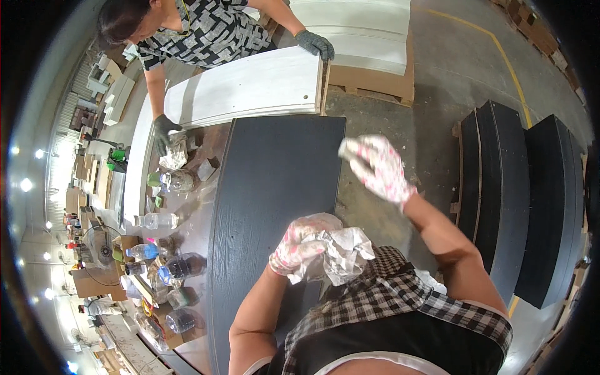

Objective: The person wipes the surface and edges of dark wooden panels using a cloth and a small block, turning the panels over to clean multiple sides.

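Note:
My left hand (299,245), in a white glove with pink marks, is closed around a crumpled whitish sheet (347,249), which looks like paper or thin cloth. It is above the near part of a long black board (275,169) with a faint wood grain. My right hand (376,167), in a similar glove, is raised just beyond the board's right edge. Its fingers reach left and come together around a small pale bit at their tips, blurred by motion. That bit is too unclear to name.
Across from me a person in grey gloves handles a white board (250,81). Plastic bottles (181,265) and jars crowd the table's left side, near a crumpled wad (175,155). Stacked black panels (500,181) stand on the floor at right; white panels (356,37) lie on a pallet behind.

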`<state>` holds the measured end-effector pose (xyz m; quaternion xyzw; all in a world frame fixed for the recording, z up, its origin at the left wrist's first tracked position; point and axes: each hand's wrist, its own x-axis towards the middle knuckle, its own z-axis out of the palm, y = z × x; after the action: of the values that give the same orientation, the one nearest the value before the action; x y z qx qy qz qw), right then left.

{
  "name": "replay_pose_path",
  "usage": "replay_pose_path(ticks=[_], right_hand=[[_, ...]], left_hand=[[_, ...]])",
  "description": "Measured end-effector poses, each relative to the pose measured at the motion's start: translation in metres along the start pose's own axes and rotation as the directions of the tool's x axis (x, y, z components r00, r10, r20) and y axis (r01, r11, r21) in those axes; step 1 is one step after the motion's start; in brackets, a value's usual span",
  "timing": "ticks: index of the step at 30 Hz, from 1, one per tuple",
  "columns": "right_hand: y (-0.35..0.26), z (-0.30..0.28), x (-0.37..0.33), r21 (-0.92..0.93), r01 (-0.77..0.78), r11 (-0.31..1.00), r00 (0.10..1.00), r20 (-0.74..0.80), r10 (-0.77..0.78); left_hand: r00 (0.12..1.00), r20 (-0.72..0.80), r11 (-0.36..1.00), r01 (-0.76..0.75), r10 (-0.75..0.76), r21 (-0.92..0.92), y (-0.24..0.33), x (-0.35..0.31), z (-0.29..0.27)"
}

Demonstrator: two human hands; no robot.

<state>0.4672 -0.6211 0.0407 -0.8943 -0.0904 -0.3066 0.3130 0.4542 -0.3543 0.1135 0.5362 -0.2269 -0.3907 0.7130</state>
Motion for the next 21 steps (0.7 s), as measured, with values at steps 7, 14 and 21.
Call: replay_pose_path(ticks=[7,14,21], right_hand=[[0.008,0.001,0.007,-0.035,0.079,0.996,0.997,0.029,-0.078],[0.015,-0.006,0.032,-0.095,0.125,0.988,0.992,0.008,-0.125],[-0.043,-0.001,-0.021,0.067,0.289,0.955,0.949,0.110,-0.295]], left_hand=[[0.998,-0.067,0.971,0.020,-0.004,0.237,0.000,-0.020,0.011],[0.983,-0.176,0.985,0.086,-0.059,0.147,0.001,-0.065,0.040],[0.938,-0.338,0.997,0.074,-0.072,-0.007,-0.015,-0.109,0.061]])
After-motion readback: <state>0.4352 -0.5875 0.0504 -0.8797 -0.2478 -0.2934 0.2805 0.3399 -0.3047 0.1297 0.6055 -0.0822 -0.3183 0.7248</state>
